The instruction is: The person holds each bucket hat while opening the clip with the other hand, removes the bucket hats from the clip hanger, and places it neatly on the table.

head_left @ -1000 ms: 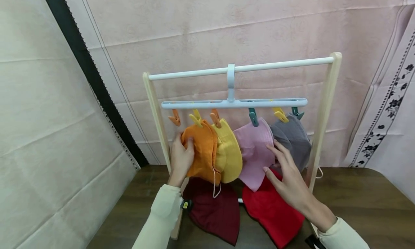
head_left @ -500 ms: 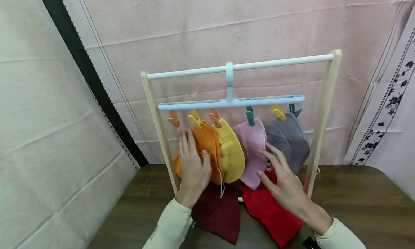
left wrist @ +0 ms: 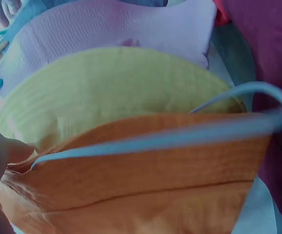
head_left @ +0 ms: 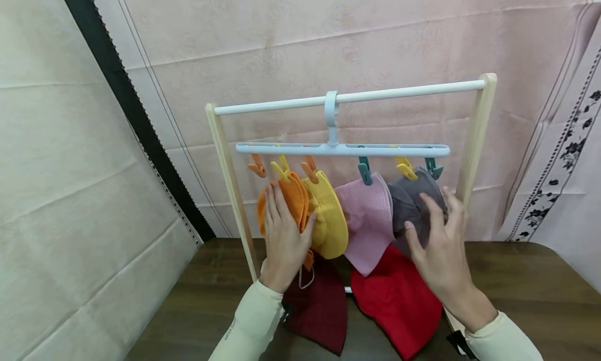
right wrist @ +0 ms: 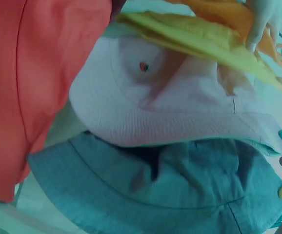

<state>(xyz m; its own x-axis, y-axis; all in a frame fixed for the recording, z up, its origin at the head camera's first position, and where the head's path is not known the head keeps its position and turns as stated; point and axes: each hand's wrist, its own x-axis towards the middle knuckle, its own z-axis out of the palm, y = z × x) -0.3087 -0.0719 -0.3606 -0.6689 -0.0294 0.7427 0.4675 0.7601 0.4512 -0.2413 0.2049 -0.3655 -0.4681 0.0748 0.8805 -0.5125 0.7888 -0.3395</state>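
Observation:
Bucket hats hang by small clothespins from a light-blue hanger (head_left: 375,151). My left hand (head_left: 284,246) lies with straight fingers along the orange hat (head_left: 297,196), thumb out toward the yellow hat (head_left: 332,223). A loose cord crosses the orange hat (left wrist: 146,195) in the left wrist view. To the right hang a pink hat (head_left: 366,215) and a grey hat (head_left: 406,207). My right hand (head_left: 443,262) is at the grey hat's right side, fingers apart and slightly bent. In the right wrist view, its fingertips show near the brim of the grey hat (right wrist: 131,190).
A wooden rack with a white top rod (head_left: 404,93) carries the hanger and stands on a dark wood table (head_left: 526,277). Below hang a maroon hat (head_left: 324,309) and a red hat (head_left: 394,298). An orange clothespin (head_left: 256,166) at the left end holds nothing. Cloth hangs behind.
My left hand has gone from the orange hat's left edge to lying flat across its front. The right hand has moved from the pink hat to the grey one.

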